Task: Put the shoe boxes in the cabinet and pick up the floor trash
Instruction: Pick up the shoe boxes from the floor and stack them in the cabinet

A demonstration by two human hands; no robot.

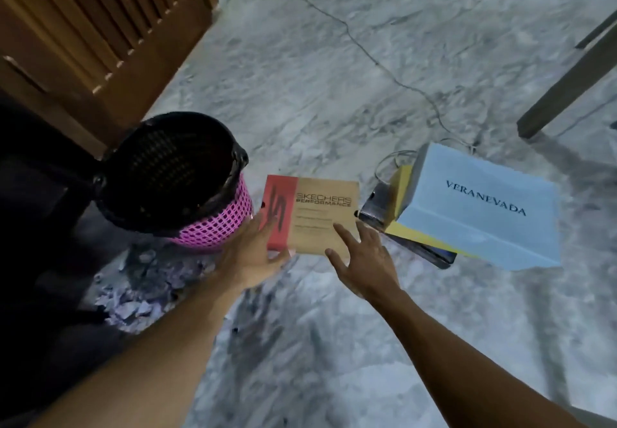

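A tan and red Skechers shoe box lies on the marble floor at centre. My left hand holds its near left corner, thumb under the front edge and fingers along the red side. My right hand rests on the box's near right edge with fingers spread and fairly straight. Right of it a light blue Veranevada box sits tilted on a yellow box and a dark box. Torn paper scraps lie on the floor at lower left. The brown slatted cabinet stands at upper left.
A pink mesh trash bin with a black liner stands just left of the Skechers box. A thin cable runs across the floor. A dark wooden furniture leg stands at right. Something dark fills the left edge.
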